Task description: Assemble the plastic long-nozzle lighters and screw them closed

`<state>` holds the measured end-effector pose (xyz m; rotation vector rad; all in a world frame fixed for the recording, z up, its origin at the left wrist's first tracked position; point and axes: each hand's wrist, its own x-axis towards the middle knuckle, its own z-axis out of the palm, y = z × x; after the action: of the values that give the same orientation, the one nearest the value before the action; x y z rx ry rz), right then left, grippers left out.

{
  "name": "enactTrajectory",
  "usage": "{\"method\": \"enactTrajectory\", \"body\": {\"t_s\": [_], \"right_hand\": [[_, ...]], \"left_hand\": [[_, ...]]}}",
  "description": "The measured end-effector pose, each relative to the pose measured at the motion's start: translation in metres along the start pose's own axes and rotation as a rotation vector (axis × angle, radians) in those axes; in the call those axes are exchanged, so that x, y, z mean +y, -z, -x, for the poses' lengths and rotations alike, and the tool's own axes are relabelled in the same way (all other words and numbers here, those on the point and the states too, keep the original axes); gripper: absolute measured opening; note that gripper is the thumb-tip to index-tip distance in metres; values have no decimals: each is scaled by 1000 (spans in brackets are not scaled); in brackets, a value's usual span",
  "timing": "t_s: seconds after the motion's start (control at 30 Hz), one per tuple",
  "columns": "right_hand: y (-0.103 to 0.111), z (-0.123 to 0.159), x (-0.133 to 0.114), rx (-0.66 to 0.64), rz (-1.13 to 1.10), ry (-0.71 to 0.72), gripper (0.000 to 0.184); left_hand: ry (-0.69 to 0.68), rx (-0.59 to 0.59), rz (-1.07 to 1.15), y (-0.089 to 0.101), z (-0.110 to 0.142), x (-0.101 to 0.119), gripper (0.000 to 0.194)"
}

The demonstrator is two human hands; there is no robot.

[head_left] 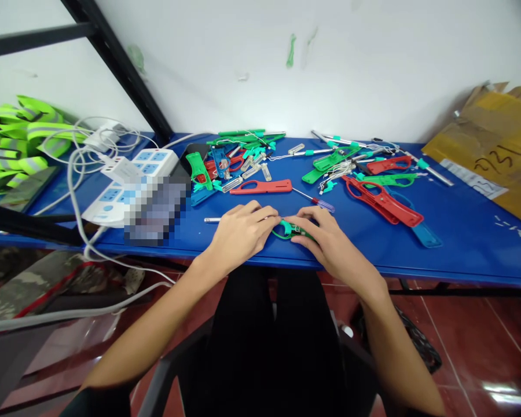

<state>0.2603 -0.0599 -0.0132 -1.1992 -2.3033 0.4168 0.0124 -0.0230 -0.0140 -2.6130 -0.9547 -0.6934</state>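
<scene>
Both hands meet over a partly assembled green stick lighter (pixel 282 230) near the table's front edge. Its inner parts and a teal trigger (pixel 287 227) show between my fingers. My left hand (pixel 246 227) is closed over the left part, where a metal tube (pixel 212 220) sticks out past it. My right hand (pixel 323 231) pinches the handle end, with fingers and thumb hiding much of it. Just beyond the hands lie a red lighter shell half (pixel 263 187) and a screwdriver (pixel 323 204) with a clear purple handle.
Behind lie piles of green and red lighter shells (pixel 391 202), clear fuel tanks (pixel 252 171) and metal tubes with wires (pixel 436 172). A white power strip (pixel 113 200) and a blurred dark phone-like object (pixel 158 211) are left. A cardboard box (pixel 495 145) stands right.
</scene>
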Motion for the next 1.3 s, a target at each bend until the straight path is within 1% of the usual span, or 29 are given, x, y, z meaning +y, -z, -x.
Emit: {"method": "enactTrajectory", "body": {"t_s": [0.1,0.23,0.37,0.43,0.5,0.57,0.7,0.8,0.87,1.1,1.3], "right_hand": [[-2,5,0,77,69,59,28],[-5,14,1,182,160,125,24],[-7,18,3,204,116,154,26],[-7,18,4,209,106,156,26],[-7,17,4,212,104,160,27],[-8,17,4,213,101,160,27],[-10,18,3,240,91,123,27],[-11,19,3,301,80,101,21],[-12,19,3,318,77,107,18],[-11,20,2,306,65,122,20],[-11,18,-2,310,89,88,16]], "left_hand": [[-18,20,-5,0,1,-2,19],[-36,-15,-38,2,-1,-1,20],[-27,-40,-29,7,-2,5,21],[12,-24,-3,10,1,11,24],[42,4,28,11,6,17,32],[33,21,56,11,11,23,38],[-23,9,73,10,17,31,32],[-19,-12,77,10,18,32,31],[-8,-18,81,10,18,32,31],[-14,-13,152,5,20,32,33],[2,-2,179,7,17,37,31]]}}
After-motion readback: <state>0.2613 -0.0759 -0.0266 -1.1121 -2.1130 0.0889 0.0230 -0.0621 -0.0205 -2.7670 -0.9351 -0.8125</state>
